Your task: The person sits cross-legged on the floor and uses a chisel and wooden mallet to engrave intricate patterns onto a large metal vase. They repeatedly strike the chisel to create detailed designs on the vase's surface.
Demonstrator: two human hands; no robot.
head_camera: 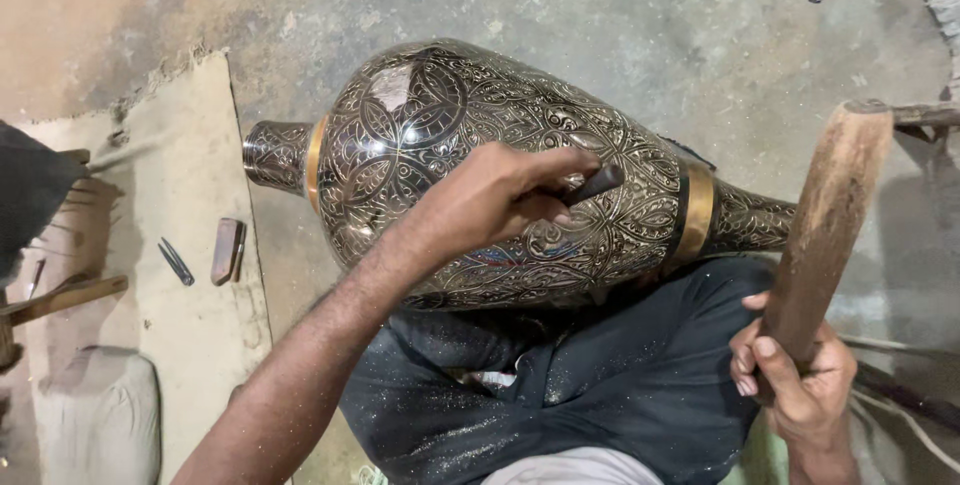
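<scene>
Floor (pixel 700 25): grey concrete, stained, rust-brown toward upper left of frame. Tan mat (pixel 190 195) w/ frayed edge covers left side.

Centre frame: big dark vase (pixel 450 145), engraved all over w/ fine floral pattern, lying on its side across a dark cloth (pixel 600 385) on the person's lap. One narrow end points left, the other right; brass bands at both ends.

Left hand (pixel 490 200) rests on vase belly, fingers closed round a small dark chisel (pixel 592 185), tip against the metal. Right hand (pixel 800 380), lower right, clamped on a thick wooden mallet (pixel 825 225), head raised toward upper right, clear of the vase. Hands well apart.

On mat, centre left: flat brownish block (pixel 227 251), small dark metal tool (pixel 176 262) just beside it. Wooden handle (pixel 65 297) at left edge, cut off. Pale sack-like bundle (pixel 100 420) bottom left. Dark shape at far left edge, can't tell what.

Forearm hides part of vase underside; chisel tip hard to make out. Stick at right edge behind mallet, cut off.
</scene>
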